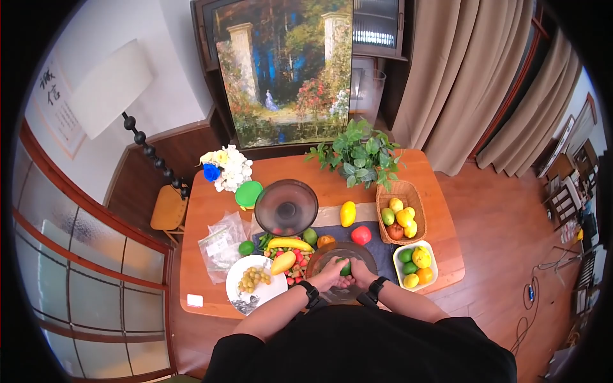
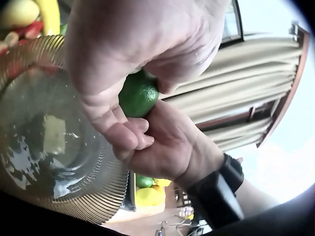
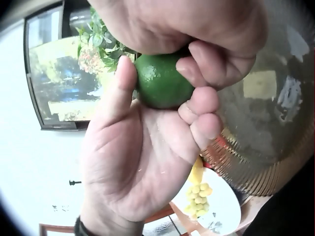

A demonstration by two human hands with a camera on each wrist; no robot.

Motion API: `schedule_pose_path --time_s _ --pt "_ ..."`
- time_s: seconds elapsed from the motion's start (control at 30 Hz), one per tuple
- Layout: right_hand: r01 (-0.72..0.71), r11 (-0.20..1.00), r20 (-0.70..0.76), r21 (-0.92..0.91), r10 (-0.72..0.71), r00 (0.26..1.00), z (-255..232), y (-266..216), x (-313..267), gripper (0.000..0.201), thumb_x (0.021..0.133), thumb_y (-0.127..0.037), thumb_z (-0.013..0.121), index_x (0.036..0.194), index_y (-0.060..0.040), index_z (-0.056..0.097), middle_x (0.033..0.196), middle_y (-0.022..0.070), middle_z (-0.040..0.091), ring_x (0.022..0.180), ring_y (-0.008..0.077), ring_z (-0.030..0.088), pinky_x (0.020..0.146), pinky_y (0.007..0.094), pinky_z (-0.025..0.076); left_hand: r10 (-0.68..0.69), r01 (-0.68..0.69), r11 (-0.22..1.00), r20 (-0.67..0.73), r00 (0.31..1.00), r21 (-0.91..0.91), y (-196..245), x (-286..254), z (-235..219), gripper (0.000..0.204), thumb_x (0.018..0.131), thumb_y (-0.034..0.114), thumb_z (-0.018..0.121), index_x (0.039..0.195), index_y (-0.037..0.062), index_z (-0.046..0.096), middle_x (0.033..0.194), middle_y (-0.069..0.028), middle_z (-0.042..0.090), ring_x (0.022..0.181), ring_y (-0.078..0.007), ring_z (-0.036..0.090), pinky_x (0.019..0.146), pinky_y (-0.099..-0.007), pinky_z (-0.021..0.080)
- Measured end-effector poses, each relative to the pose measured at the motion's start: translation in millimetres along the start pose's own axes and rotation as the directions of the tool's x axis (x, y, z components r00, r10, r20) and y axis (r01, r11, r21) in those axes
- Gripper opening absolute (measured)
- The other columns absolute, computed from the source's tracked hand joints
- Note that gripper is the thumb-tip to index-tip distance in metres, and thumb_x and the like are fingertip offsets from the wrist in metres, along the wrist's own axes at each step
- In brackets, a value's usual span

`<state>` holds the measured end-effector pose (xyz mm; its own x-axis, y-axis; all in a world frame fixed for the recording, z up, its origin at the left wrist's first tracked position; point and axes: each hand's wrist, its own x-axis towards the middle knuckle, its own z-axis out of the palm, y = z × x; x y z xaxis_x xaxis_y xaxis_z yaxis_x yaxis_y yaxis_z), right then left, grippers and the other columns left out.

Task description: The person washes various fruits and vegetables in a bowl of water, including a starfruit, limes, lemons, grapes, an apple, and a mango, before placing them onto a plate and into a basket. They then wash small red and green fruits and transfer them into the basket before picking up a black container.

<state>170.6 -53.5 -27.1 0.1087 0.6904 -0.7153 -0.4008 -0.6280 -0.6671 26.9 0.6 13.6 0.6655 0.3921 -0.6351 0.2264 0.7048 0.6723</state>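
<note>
Both my hands hold a wet green lime (image 3: 165,81) over a ribbed, brownish glass bowl (image 2: 88,206). In the head view my left hand (image 1: 328,274) comes in from the left and my right hand (image 1: 364,276) from the right, meeting at the lime. The left wrist view shows left fingers curled round the lime's near side, with the right palm beneath. From the right wrist, the right fingers bend over the lime's top while the left thumb and fingers grip it from below. Water lies in the bowl, with a pale rectangular patch (image 2: 54,134) at its bottom.
Left of the bowl are a white plate (image 1: 237,295) with grapes, a mango (image 1: 283,262) and bananas (image 1: 288,243). A dark glass bowl (image 1: 287,207) stands behind. To the right are a white tray (image 1: 433,274) and a wicker basket (image 1: 403,186), both with fruit.
</note>
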Motion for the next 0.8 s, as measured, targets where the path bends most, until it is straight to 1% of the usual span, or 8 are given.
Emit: schedule_pose_path --time_s 0.23,0.27,0.3,0.43,0.57,0.63,0.7,0.8 --pt "0.009 0.992 -0.018 -0.123 -0.011 1.0 8.2 7.8 7.6 0.039 0.102 -0.029 0.035 0.092 -0.0006 0.058 0.069 0.015 0.062 0.051 0.0253 0.061 0.046 0.0382 0.049 -0.212 0.214 0.977 -0.109 0.971 0.012 4.9 9.3 -19.0 0.042 0.099 0.049 0.041 0.117 0.0113 0.048 0.081 -0.0118 0.064 0.057 -0.0217 0.063 0.053 -0.0292 0.053" --pt "0.262 0.793 0.113 -0.55 -0.24 0.964 -3.9 6.5 12.7 0.037 0.1 -0.027 0.038 0.092 0.0011 0.061 0.075 0.0198 0.065 0.059 0.0318 0.064 0.056 0.0426 0.053 -0.217 0.22 0.975 -0.119 0.969 0.009 1.0 9.6 -22.9 0.042 0.098 0.048 0.041 0.117 0.0113 0.048 0.083 -0.0124 0.065 0.056 -0.0227 0.063 0.051 -0.0303 0.052" --pt "0.46 0.368 0.327 -0.808 -0.369 0.87 -13.3 6.7 17.6 0.035 0.098 -0.024 0.042 0.093 0.0028 0.063 0.081 0.0247 0.067 0.067 0.0382 0.067 0.066 0.047 0.056 -0.221 0.224 0.975 -0.129 0.967 0.006 -3.0 10.3 -25.8 0.041 0.098 0.047 0.041 0.117 0.0112 0.048 0.085 -0.0129 0.066 0.055 -0.0237 0.063 0.05 -0.0315 0.052" --pt "0.27 0.263 0.011 -0.926 -0.698 0.716 -21.8 4.1 14.6 0.027 0.091 -0.018 0.051 0.095 0.0026 0.067 0.095 0.03 0.065 0.091 0.0462 0.064 0.085 0.0505 0.053 -0.19 0.2 0.98 -0.278 0.941 0.007 -20.7 15.1 -31.5 0.04 0.098 0.046 0.04 0.118 0.0117 0.048 0.083 -0.0124 0.065 0.055 -0.025 0.063 0.051 -0.0344 0.053" --pt "0.224 0.376 -0.014 -0.899 -0.537 0.843 -37.4 21.4 37.5 0.027 0.094 -0.02 0.051 0.1 0.0008 0.067 0.095 0.0244 0.069 0.088 0.0387 0.068 0.079 0.0459 0.056 -0.279 0.274 0.96 -0.286 0.917 -0.057 -42.1 27.1 -42.8 0.037 0.098 0.044 0.038 0.119 0.0146 0.048 0.092 -0.014 0.064 0.066 -0.0287 0.066 0.057 -0.0382 0.055" --pt "0.007 0.985 0.027 -0.174 -0.002 1.0 -28.4 22.7 33.5 0.027 0.097 -0.024 0.052 0.102 -0.0014 0.067 0.095 0.0132 0.07 0.085 0.0244 0.069 0.073 0.0366 0.057 -0.305 0.291 0.952 -0.257 0.917 -0.093 -47.8 30.4 -49.1 0.035 0.099 0.043 0.037 0.118 0.0155 0.049 0.096 -0.0143 0.063 0.072 -0.0302 0.067 0.06 -0.0396 0.055" --pt "0.014 0.991 0.187 -0.133 0.011 0.982 -13.0 9.8 16.7 0.027 0.098 -0.025 0.053 0.102 -0.0023 0.067 0.094 0.0086 0.07 0.083 0.0189 0.068 0.072 0.0328 0.056 -0.402 0.383 0.91 -0.115 0.908 -0.161 -55.1 42.1 -59.5 0.045 0.101 0.05 0.03 0.12 0.0132 0.047 0.107 -0.0132 0.057 0.089 -0.0318 0.062 0.07 -0.0433 0.055" --pt "0.028 0.99 0.357 -0.14 0.025 0.934 6.0 -11.9 -17.5 0.029 0.098 -0.025 0.053 0.101 -0.0014 0.068 0.091 0.0065 0.07 0.082 0.0148 0.067 0.07 0.0283 0.055 -0.403 0.376 0.891 -0.063 0.913 -0.255 -59.2 52.2 -60.5 0.046 0.1 0.053 0.029 0.118 0.0149 0.047 0.102 -0.0112 0.056 0.078 -0.0287 0.058 0.068 -0.0404 0.054"
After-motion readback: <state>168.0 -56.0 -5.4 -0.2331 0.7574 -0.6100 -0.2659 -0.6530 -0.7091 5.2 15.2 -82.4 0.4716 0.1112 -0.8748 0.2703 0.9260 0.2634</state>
